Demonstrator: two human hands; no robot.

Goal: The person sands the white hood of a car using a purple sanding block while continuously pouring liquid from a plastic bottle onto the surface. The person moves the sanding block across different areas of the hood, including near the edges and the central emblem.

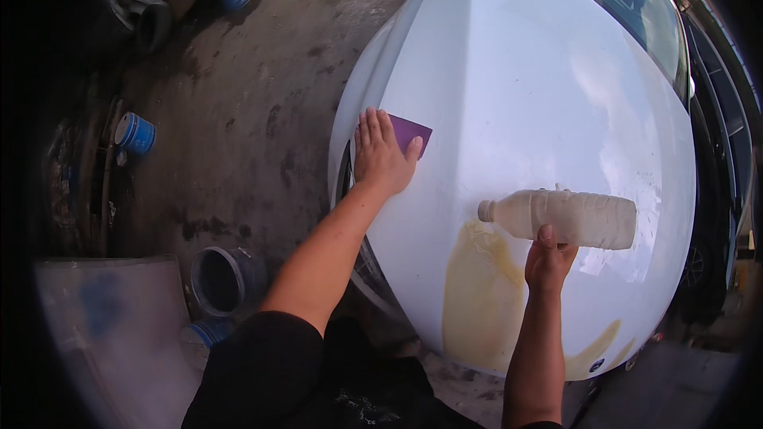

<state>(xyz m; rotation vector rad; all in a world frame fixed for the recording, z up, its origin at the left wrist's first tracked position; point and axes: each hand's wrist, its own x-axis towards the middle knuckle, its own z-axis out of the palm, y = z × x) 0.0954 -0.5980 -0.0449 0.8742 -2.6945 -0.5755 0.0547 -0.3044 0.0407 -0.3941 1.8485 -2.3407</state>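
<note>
– Where do we find the thin, rectangular purple sheet [410, 134]?
– On the smooth white metal car hood [540, 103], by its left edge, partly under our left hand [385, 160].
– How do we hold that hand?
– We lay it palm down over the sheet, fingers outstretched and nearly side by side, thumb set apart on the sheet's right part.
– And our right hand [550, 262]?
– We wrap it around the near side of a cloudy, colourless plastic bottle [588, 219], thumb up against its wall. The bottle lies level, neck to the left; we can't tell whether it touches the hood.
– What is around them?
– Nearer us, a dull yellow, smooth-edged patch [479, 294] marks the hood. At far right we see the dark glass windshield [636, 12]. On the left, over the stained grey ground [262, 111], we have a round, dark open bucket [255, 280] near us and a blue cylindrical pail [141, 134] farther off.
</note>
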